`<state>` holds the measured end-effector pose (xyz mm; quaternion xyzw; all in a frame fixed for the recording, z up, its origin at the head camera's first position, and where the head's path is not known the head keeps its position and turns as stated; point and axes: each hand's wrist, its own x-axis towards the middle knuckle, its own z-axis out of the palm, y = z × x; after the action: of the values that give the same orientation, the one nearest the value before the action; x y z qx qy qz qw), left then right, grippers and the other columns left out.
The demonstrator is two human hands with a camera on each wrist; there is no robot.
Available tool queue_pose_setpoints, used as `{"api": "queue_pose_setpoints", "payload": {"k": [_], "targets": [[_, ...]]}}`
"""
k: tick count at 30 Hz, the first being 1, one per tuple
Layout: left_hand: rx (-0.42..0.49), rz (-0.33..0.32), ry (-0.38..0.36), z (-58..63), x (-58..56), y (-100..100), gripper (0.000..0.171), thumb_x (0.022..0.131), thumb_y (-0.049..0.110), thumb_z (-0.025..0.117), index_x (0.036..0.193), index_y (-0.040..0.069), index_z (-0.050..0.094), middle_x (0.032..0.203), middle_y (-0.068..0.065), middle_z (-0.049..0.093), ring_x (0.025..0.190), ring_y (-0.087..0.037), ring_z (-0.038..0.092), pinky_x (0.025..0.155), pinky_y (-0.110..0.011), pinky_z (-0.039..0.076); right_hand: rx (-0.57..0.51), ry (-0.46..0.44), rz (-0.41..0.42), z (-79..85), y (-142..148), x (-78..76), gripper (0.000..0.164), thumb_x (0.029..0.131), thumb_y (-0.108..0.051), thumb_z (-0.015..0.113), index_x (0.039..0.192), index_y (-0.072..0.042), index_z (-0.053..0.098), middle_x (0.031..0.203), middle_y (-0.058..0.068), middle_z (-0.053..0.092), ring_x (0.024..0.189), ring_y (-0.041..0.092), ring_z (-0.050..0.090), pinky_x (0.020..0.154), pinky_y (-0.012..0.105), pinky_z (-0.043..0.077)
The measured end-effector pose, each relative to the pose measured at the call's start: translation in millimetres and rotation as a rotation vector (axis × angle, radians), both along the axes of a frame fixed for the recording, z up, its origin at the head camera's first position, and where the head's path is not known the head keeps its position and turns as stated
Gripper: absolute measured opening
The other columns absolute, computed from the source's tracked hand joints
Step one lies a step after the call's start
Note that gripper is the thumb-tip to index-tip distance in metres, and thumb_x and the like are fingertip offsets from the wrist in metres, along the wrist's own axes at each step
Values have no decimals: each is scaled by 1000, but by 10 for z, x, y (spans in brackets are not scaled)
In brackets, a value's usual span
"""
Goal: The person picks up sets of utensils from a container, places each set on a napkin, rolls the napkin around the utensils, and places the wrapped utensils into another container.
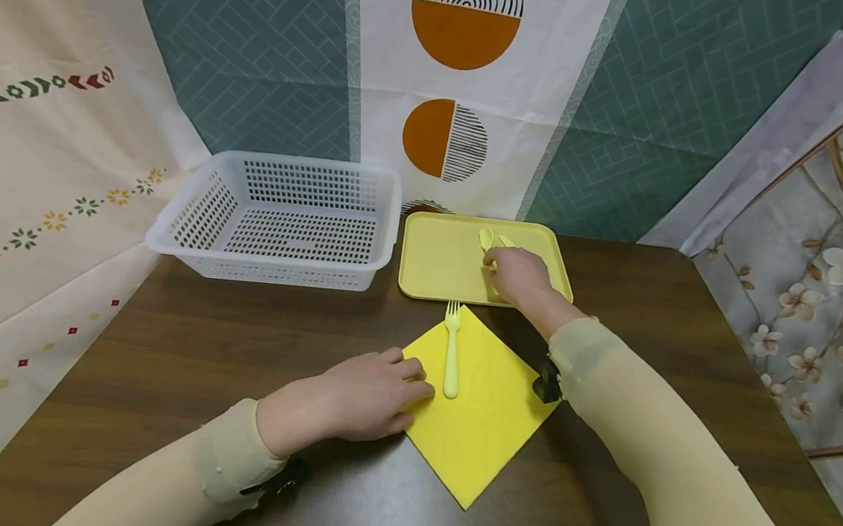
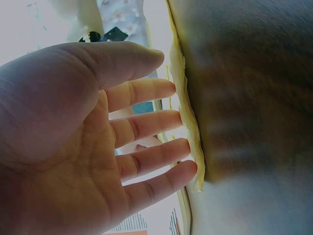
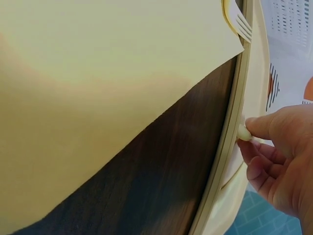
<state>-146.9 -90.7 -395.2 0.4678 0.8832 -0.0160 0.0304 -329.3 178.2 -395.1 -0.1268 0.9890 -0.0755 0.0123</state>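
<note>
On the yellow tray (image 1: 437, 256) at the back, my right hand (image 1: 518, 273) pinches the pale yellow handle of a spoon (image 1: 486, 237) between thumb and fingers. The handle's rounded end (image 3: 243, 132) shows at the fingertips in the right wrist view. Just beside it lies what looks like a knife (image 1: 506, 241), mostly hidden by the hand. A yellow folded napkin (image 1: 486, 419) is turned cornerwise on the table, and a pale yellow fork (image 1: 452, 353) rests on it, tines away from me. My left hand (image 1: 372, 394), fingers loosely extended, touches the napkin's left edge.
A white perforated basket (image 1: 278, 271) stands at the back left, close to the tray. The dark wooden table (image 1: 233, 347) ends at the back against hanging patterned cloths (image 1: 274, 58). My right forearm (image 1: 641, 424) reaches across the table beside the napkin's right corner.
</note>
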Motion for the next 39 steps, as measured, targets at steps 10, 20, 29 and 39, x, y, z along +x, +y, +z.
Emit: {"api": "queue_pose_setpoints", "payload": {"k": [10, 20, 29, 39], "targets": [[4, -2, -2, 20, 10, -1, 30, 105, 27, 71, 134, 18, 73, 125, -2, 67, 102, -25, 57, 85, -35, 52, -21, -25, 9, 9, -9, -10, 33, 110, -13, 68, 142, -3, 71, 138, 18, 73, 121, 40, 70, 104, 54, 54], [-4, 6, -5, 5, 5, 4, 31, 106, 28, 71, 135, 19, 73, 127, -2, 67, 104, -25, 57, 87, -35, 52, -22, -4, 29, -15, -13, -2, 32, 109, -10, 69, 140, -6, 75, 137, 15, 75, 124, 41, 70, 107, 55, 53], [0, 6, -6, 1, 6, 2, 32, 106, 28, 71, 136, 19, 73, 128, -2, 67, 105, -25, 58, 87, -35, 53, -23, 1, 19, -12, -19, 11, 30, 109, -11, 69, 138, -7, 76, 135, 14, 76, 119, 41, 71, 104, 54, 54], [-1, 6, -7, -2, 4, 7, 32, 106, 27, 71, 136, 19, 73, 128, -2, 67, 105, -26, 58, 88, -35, 52, -62, 12, 0, 6, 15, 51, 30, 109, -11, 70, 138, -6, 75, 136, 15, 75, 120, 40, 71, 105, 54, 54]]}}
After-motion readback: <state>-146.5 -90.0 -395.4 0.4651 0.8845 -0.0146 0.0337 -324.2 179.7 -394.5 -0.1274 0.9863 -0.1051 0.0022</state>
